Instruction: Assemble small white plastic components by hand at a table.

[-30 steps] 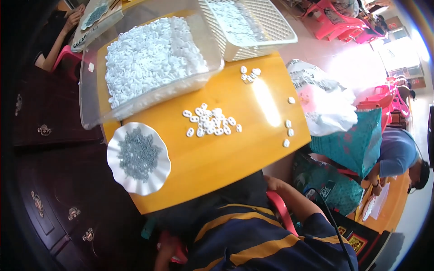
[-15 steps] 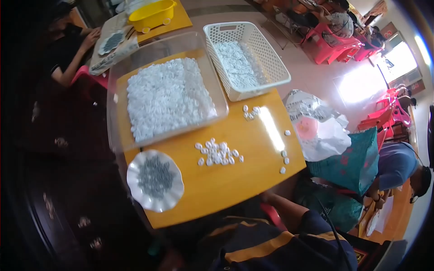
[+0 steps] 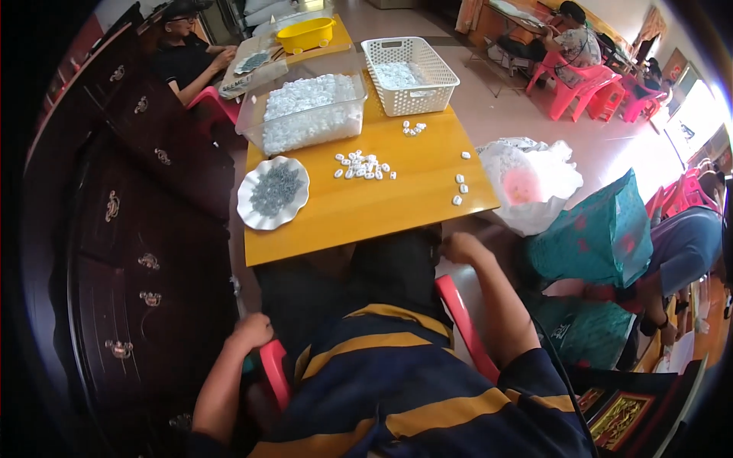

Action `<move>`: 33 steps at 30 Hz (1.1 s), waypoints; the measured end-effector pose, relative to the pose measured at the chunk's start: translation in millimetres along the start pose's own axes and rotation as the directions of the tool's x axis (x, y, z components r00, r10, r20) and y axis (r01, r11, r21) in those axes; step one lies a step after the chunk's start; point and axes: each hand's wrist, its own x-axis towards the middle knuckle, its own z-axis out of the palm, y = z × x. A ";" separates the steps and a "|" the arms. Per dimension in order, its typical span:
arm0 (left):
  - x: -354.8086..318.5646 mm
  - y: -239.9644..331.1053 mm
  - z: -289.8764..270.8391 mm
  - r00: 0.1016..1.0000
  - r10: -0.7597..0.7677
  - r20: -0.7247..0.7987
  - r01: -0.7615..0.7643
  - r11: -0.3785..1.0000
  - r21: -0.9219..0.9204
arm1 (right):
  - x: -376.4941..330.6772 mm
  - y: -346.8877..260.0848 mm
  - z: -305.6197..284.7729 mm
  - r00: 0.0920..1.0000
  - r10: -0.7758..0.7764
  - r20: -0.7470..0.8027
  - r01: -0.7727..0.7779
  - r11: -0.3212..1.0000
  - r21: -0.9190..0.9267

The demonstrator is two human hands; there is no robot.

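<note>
Head view: left hand (image 3: 250,330) fingers hidden.

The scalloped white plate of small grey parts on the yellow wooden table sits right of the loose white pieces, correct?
No. In the head view the scalloped white plate sits left of the loose white pieces on the yellow wooden table, not right.

One plate (image 3: 272,192), two bins (clear (image 3: 305,114), white (image 3: 410,75)).

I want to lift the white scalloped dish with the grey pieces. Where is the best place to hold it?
Probably the dish is best held at its wavy rim, near edge, coming from the table's front: that side is bare, while the clear tub stands behind it. Keep it level, since loose pieces fill the middle.
</note>
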 end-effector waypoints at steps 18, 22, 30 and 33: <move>-27.6 182.1 -118.1 0.645 0.377 -0.665 -0.467 0.883 0.048 | -18.7 -255.5 -45.4 0.927 -0.346 -0.144 0.360 0.714 0.600; 0.2 205.6 -138.6 0.539 0.389 -0.747 -0.541 0.840 0.047 | -13.1 -251.5 -36.5 0.924 -0.338 -0.181 0.375 0.699 0.609; 106.1 256.1 -189.8 0.416 0.514 -0.750 -0.542 0.803 0.250 | -15.5 -251.5 -36.9 0.923 -0.285 -0.258 0.384 0.638 0.668; 146.6 281.9 -210.4 0.523 0.475 -0.708 -0.481 0.850 0.215 | -18.7 -246.0 -37.1 0.927 -0.266 -0.265 0.375 0.659 0.652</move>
